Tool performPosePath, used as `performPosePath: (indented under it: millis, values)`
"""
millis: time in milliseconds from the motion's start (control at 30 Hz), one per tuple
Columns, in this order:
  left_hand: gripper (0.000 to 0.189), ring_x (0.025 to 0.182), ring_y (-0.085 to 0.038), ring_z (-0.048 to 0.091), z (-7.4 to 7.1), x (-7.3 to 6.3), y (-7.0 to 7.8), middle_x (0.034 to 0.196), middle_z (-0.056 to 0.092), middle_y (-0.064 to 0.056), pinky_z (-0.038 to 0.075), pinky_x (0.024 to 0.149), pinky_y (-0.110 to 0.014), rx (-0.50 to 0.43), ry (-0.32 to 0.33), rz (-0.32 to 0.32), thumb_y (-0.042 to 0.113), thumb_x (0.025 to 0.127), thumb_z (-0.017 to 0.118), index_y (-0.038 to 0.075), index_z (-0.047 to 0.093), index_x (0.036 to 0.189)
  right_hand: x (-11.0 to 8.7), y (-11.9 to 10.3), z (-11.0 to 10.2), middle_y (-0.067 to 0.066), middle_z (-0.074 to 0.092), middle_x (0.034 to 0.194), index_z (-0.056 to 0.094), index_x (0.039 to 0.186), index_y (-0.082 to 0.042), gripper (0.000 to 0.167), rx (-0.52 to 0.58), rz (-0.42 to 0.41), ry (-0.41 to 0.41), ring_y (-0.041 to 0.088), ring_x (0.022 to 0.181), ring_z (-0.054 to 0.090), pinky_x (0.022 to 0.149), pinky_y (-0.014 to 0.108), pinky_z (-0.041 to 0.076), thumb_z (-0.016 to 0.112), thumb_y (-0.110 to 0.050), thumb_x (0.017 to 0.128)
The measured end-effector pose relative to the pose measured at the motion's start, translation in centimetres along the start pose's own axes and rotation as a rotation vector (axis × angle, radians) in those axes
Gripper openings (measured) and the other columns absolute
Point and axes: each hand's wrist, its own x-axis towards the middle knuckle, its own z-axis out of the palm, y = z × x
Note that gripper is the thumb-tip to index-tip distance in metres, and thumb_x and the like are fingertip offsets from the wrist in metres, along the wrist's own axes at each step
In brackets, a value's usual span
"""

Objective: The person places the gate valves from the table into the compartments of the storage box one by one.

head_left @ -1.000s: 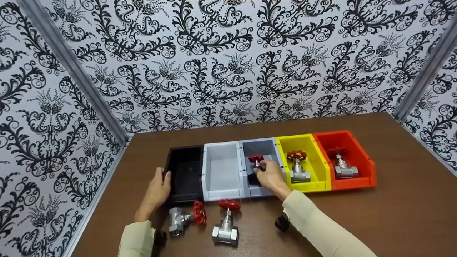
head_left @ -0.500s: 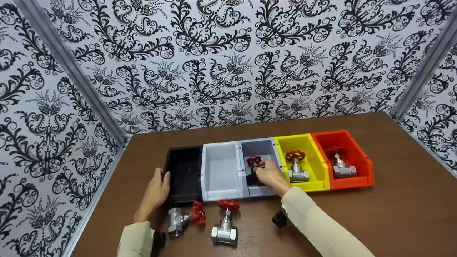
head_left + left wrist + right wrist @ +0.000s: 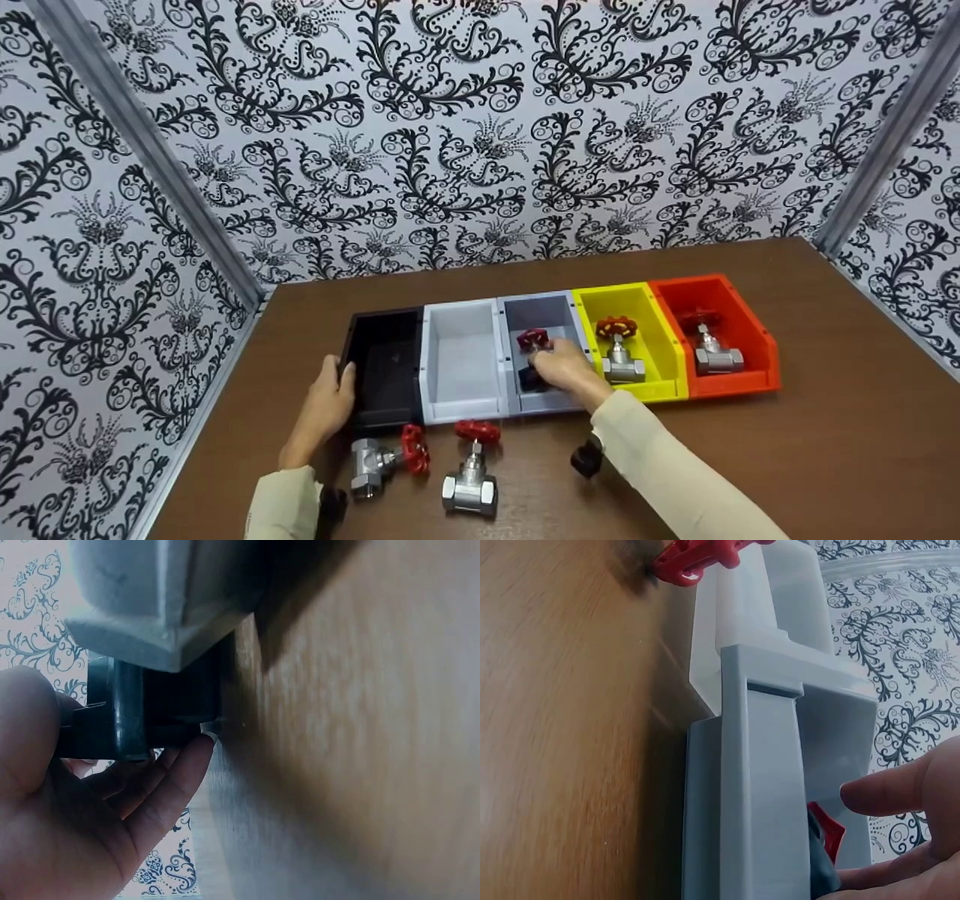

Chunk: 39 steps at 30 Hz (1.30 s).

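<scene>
My left hand (image 3: 330, 397) grips the outer left wall of the black bin (image 3: 386, 367), thumb at the rim and fingers outside, as the left wrist view shows. Inside the grey bin (image 3: 551, 307), my right hand (image 3: 566, 367) holds a valve with a red handwheel (image 3: 533, 340) and a dark body. The right wrist view shows a fingertip against the dark body (image 3: 821, 862), with the thumb near the handwheel. The hand hides part of the valve. Two silver gate valves lie in front of the bins, one on its side (image 3: 375, 465) and one handwheel-up (image 3: 470, 480).
The bins stand joined in a row on the brown table (image 3: 840, 450). Between black and grey is a white bin (image 3: 463, 360). Single red-wheeled valves sit in the yellow bin (image 3: 667, 337) and the red bin (image 3: 757, 352). Patterned walls (image 3: 480, 150) enclose the table.
The handwheel of the valve in the grey bin sits slightly lower within it. My right hand stays on the valve and my left on the black bin. The whole view shifts slightly.
</scene>
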Motion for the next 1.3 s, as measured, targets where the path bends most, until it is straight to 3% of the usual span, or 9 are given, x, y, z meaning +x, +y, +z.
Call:
performPosePath:
  millis: [167,300,400,633,867,1300]
  values:
    - [0.023,0.088,-0.031,0.058,0.04,0.01,-0.03,0.101,0.06,-0.021,0.045,0.078,-0.05,0.001,-0.004,0.007,0.025,0.108,0.038,0.003,0.044,0.113,-0.27,-0.13,-0.09,0.017,0.063,0.108,0.06,0.117,0.007,0.035,0.005,0.006,-0.002,0.025,0.093,0.056,0.084,0.038,0.047,0.059,-0.016,0.09]
    - [0.023,0.081,-0.029,0.055,0.01,-0.04,-0.04,0.09,0.057,-0.017,0.045,0.074,-0.046,-0.006,-0.007,0.02,0.024,0.108,0.038,0.002,0.043,0.112,-0.52,-0.24,-0.22,0.017,0.062,0.11,0.058,0.12,0.006,0.036,0.055,-0.002,-0.033,0.024,0.095,0.056,0.085,0.037,0.048,0.059,-0.017,0.092]
    - [0.022,0.077,-0.028,0.053,-0.01,-0.06,-0.1,0.084,0.054,-0.014,0.044,0.072,-0.045,-0.011,-0.008,0.027,0.023,0.108,0.038,0.002,0.042,0.111,-0.63,-0.26,-0.3,0.017,0.061,0.114,0.056,0.127,0.006,0.041,0.088,0.005,-0.052,0.024,0.099,0.056,0.088,0.037,0.047,0.059,-0.017,0.093]
    - [0.022,0.081,-0.028,0.055,0.04,-0.11,-0.12,0.09,0.056,-0.015,0.045,0.075,-0.047,-0.013,-0.01,0.026,0.023,0.108,0.038,0.002,0.042,0.112,-0.71,-0.3,-0.54,0.02,0.059,0.124,0.051,0.135,0.006,0.05,0.075,0.037,-0.059,0.028,0.108,0.055,0.097,0.042,0.044,0.056,-0.026,0.098]
    - [0.021,0.079,-0.028,0.053,0.03,-0.04,-0.05,0.083,0.052,-0.013,0.044,0.073,-0.046,-0.001,-0.001,0.031,0.023,0.108,0.038,0.002,0.042,0.111,-0.79,-0.47,-0.75,0.022,0.052,0.139,0.041,0.144,0.006,0.061,0.043,0.066,-0.065,0.031,0.122,0.05,0.108,0.048,0.038,0.056,-0.032,0.098]
    - [0.021,0.086,-0.033,0.057,0.27,0.07,-0.23,0.095,0.059,-0.021,0.045,0.079,-0.051,-0.001,0.014,0.023,0.022,0.107,0.039,0.002,0.043,0.111,-0.94,-0.1,-0.75,0.02,0.06,0.122,0.054,0.129,0.007,0.05,0.074,0.004,-0.048,0.027,0.105,0.056,0.096,0.042,0.044,0.062,-0.027,0.093]
